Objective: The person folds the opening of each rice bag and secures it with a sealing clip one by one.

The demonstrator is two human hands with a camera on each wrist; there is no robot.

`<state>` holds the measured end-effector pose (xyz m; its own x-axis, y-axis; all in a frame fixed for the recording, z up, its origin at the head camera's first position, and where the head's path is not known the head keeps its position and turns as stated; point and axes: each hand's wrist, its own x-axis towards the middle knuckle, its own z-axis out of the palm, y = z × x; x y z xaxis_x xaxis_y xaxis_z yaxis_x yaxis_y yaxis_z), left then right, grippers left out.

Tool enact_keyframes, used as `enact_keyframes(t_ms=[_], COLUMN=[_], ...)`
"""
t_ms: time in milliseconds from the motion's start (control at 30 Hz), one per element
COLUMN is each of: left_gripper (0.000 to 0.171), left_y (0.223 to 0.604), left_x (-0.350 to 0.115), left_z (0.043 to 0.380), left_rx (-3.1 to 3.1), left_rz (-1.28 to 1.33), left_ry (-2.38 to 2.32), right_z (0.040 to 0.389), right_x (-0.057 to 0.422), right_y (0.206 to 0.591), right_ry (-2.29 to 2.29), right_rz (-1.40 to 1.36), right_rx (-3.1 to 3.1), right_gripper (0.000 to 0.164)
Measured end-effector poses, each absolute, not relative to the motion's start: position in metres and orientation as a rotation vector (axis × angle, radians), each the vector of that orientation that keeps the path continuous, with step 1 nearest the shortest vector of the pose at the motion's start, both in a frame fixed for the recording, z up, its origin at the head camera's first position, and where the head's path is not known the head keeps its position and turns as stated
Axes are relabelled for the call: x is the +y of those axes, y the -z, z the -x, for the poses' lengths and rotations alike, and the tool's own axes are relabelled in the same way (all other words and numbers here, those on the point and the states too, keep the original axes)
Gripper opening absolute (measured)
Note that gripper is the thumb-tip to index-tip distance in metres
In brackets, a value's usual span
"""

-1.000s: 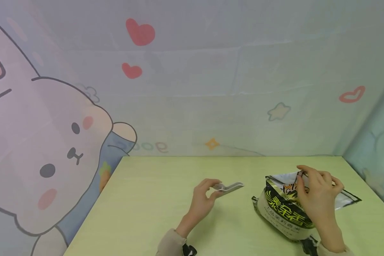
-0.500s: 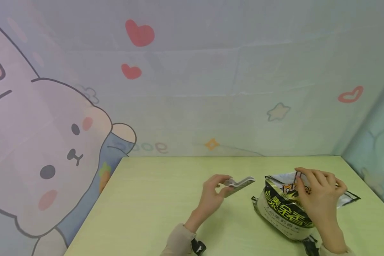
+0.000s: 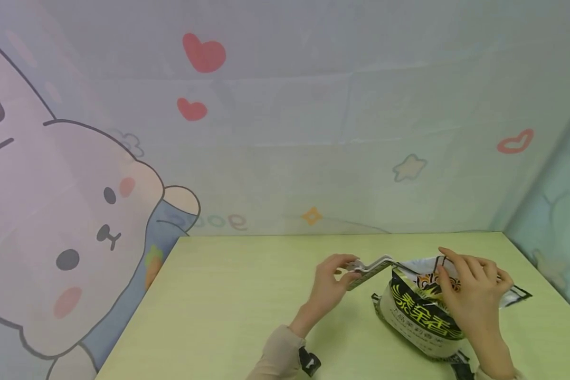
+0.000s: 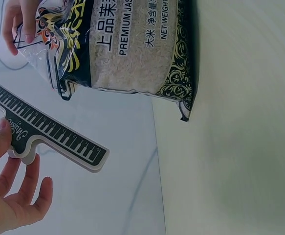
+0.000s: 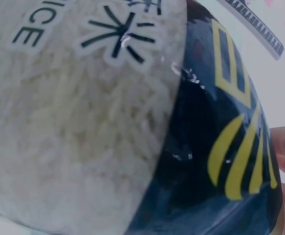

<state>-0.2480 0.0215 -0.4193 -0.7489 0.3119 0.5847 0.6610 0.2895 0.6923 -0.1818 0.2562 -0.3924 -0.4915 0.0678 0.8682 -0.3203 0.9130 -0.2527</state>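
Observation:
A clip (image 3: pixel 371 271) with a long piano-key jaw is pinched by its handles between the thumb and fingers of my left hand (image 3: pixel 329 285). Its dark keyboard face and the word "Music" show in the left wrist view. The clip's far end is close to the left corner of the rice bag's folded top; whether they touch I cannot tell. The rice bag (image 3: pixel 420 319), clear with black and yellow print, stands on the table. My right hand (image 3: pixel 475 293) grips its flattened top from above. In the right wrist view the bag hides most of that hand.
The pale yellow-green table (image 3: pixel 228 306) extends left of the bag. Behind it hangs a cloth backdrop (image 3: pixel 285 158) with a cartoon rabbit and hearts. A dark strap (image 3: pixel 310 361) sits at the left wrist.
My left hand has moved right and slightly up, carrying the clip to the bag's top corner. The right hand and the bag have stayed almost still.

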Motion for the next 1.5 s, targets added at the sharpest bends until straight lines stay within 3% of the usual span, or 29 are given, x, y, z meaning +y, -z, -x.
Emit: enact_keyframes(t_ms=[800,1067,1167,1300,1500], left_gripper=[0.027,0.026,0.026,0.026,0.028], left_y=[0.403,0.404,0.404,0.404,0.404], left_x=[0.054,0.059,0.061,0.062,0.064], left_z=[0.262,0.265,0.267,0.269,0.271], left_rx=[-2.288,-2.309,-2.313,-2.333,-2.354], left_rz=[0.921,0.931,0.934,0.918,0.919], left_ry=[1.358,1.317,1.293,1.270,1.287], right_z=[0.184,0.184,0.184,0.183,0.183], right_x=[0.256,0.256,0.255,0.255,0.255], right_y=[0.392,0.393,0.393,0.393,0.392], right_ry=[-0.518,-0.513,-0.529,-0.558,-0.616], right_rz=[-0.195,-0.187,-0.192,-0.199,-0.189], right_rx=[-1.992,-1.997,-1.986,-1.989,-2.013], right_gripper=[0.043,0.049,0.042,0.020,0.027])
